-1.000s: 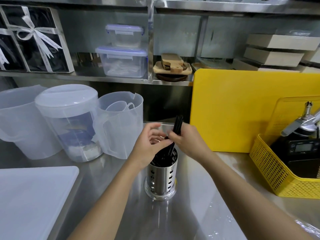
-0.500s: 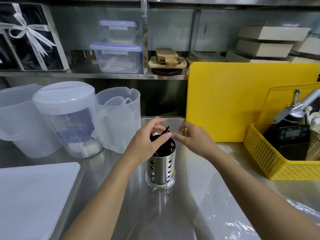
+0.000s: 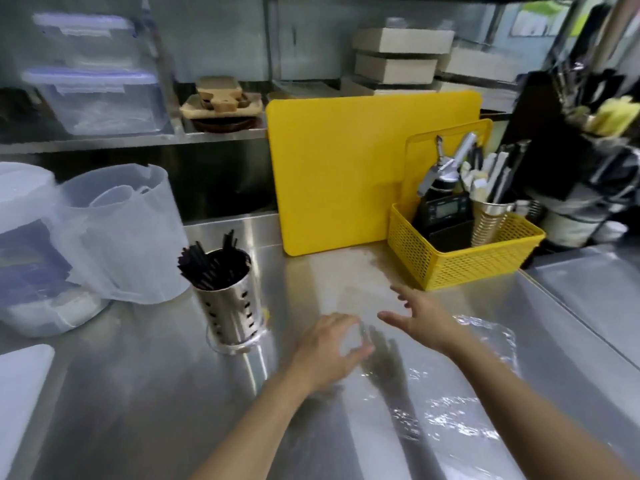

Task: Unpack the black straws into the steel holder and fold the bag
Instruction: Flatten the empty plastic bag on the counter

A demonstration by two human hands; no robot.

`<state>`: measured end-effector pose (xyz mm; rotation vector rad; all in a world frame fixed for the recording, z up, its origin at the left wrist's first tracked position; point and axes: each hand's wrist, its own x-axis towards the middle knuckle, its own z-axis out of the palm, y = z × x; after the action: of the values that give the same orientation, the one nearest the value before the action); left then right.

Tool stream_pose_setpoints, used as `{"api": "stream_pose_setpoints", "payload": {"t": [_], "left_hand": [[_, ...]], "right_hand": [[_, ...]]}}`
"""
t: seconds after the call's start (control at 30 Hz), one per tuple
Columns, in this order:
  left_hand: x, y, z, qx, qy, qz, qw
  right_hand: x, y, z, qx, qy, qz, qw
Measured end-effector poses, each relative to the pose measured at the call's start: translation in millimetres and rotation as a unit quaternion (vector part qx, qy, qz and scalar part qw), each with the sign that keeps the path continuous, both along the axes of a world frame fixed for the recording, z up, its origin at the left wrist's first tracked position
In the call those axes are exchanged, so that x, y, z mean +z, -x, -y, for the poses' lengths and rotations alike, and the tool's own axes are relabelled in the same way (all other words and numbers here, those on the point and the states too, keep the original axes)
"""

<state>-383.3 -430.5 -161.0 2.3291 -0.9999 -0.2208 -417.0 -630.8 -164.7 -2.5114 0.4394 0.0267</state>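
Counter (image 3: 121, 410): brushed steel, running from under both forearms out to the shelving wall.
Bag (image 3: 460, 414): clear crinkled film lying flat on the counter, under the fingers and to their near right. Its long axis seems to run from the fingertips back toward the right elbow, but the edges are hard to trace.
Left hand (image 3: 329, 351): fingers (image 3: 343, 322) half curled toward the thumb with a gap between, low over the bag's far left part. I cannot tell whether they pinch any film.
Right hand (image 3: 424, 322): fingers spread and straight, holding nothing, above the bag's far end.
Coming move: probably the fold. Both hands are about equally near the far end, which would come back along the long axis.
Steel holder (image 3: 232, 306): upright, left of the left fingers and just beyond them, not touching.
Black straws (image 3: 211, 265): standing in the steel holder, leaning, tips above the rim, so the unpacking looks done.
Beyond the fingers: a yellow cutting board (image 3: 363, 168) propped upright, and a yellow basket (image 3: 467, 265) to its right.
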Motion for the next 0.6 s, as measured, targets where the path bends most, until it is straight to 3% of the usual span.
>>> {"api": "stream_pose_setpoints", "payload": {"t": [0.17,0.23,0.37,0.47,0.6], "left_hand": [[-60,29,30,0.048,-0.015,0.043,0.998],[-78,37,36,0.070,-0.090,0.016,0.993],[-102,47,47,0.118,-0.187,0.059,0.973],[-106,50,51,0.229,-0.198,0.101,0.948],[-93,55,52,0.423,-0.131,0.000,0.897]], "right_hand": [[-46,19,52,-0.015,0.071,-0.057,0.996],[-59,19,69,-0.023,0.104,-0.065,0.992],[-74,16,93,-0.033,0.120,-0.083,0.989],[-78,14,105,-0.045,0.135,-0.084,0.986],[-76,4,120,-0.045,0.081,-0.112,0.989]]}}
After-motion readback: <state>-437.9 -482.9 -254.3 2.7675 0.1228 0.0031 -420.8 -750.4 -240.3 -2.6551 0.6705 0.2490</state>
